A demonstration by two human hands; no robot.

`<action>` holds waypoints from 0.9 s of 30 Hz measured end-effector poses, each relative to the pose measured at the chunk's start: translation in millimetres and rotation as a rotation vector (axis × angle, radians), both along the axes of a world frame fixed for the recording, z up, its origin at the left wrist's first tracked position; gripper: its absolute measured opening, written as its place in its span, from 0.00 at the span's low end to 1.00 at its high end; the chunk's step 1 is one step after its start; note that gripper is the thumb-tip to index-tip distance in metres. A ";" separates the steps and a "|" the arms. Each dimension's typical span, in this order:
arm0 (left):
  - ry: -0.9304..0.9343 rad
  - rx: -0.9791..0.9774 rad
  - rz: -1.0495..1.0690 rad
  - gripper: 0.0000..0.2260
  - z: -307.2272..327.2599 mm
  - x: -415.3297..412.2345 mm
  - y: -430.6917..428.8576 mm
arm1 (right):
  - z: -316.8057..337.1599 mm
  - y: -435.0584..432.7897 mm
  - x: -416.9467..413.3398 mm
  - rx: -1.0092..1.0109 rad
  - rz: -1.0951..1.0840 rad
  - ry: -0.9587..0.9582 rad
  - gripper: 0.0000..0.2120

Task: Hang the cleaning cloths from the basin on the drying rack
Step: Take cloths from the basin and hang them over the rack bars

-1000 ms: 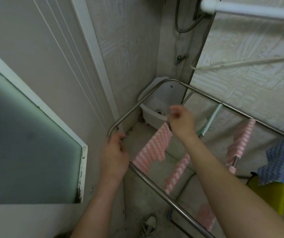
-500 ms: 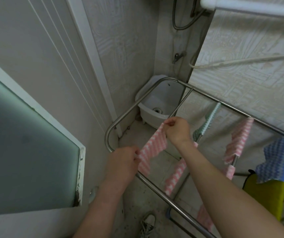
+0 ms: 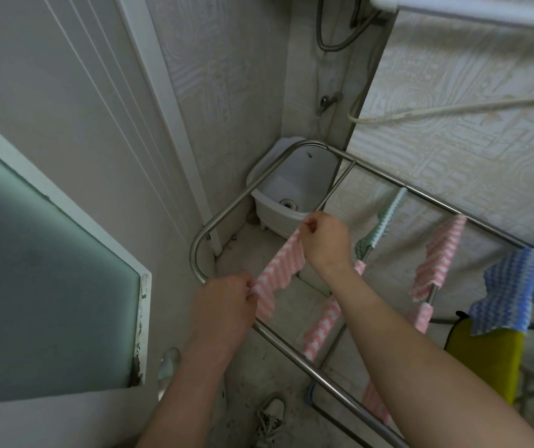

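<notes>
Your left hand (image 3: 226, 302) and right hand (image 3: 325, 237) each pinch the pink cloth (image 3: 280, 273) above the rack rail (image 3: 307, 363); white basin (image 3: 286, 202) in tiled corner, floor possibly gritty

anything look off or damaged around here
The white window frame is damaged at its lower right corner: the edge is chipped and dark with grime or rot. A lone shoe lies on the dirty floor under the drying rack.

The left hand (image 3: 223, 305) has left the rack rail (image 3: 294, 347) and now pinches the pink cloth (image 3: 278, 273) (near corner); the right hand (image 3: 327, 240) has drawn lower.
</notes>
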State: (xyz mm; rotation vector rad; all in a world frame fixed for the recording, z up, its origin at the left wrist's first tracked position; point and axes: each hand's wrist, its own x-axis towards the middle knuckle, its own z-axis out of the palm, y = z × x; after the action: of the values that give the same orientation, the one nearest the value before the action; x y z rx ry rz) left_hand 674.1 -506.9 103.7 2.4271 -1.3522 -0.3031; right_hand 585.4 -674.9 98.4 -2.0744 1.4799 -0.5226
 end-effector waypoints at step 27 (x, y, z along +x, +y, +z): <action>0.335 -0.272 -0.156 0.06 30.1 -83.8 -15.0 | 58.5 66.7 -143.5 0.055 0.008 -0.200 0.09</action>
State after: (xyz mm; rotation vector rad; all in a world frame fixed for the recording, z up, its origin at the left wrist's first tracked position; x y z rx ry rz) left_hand 590.2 -522.0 133.8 1.9525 -1.3337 -0.5049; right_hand 441.9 -608.2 156.9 -1.9242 1.3541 -0.6582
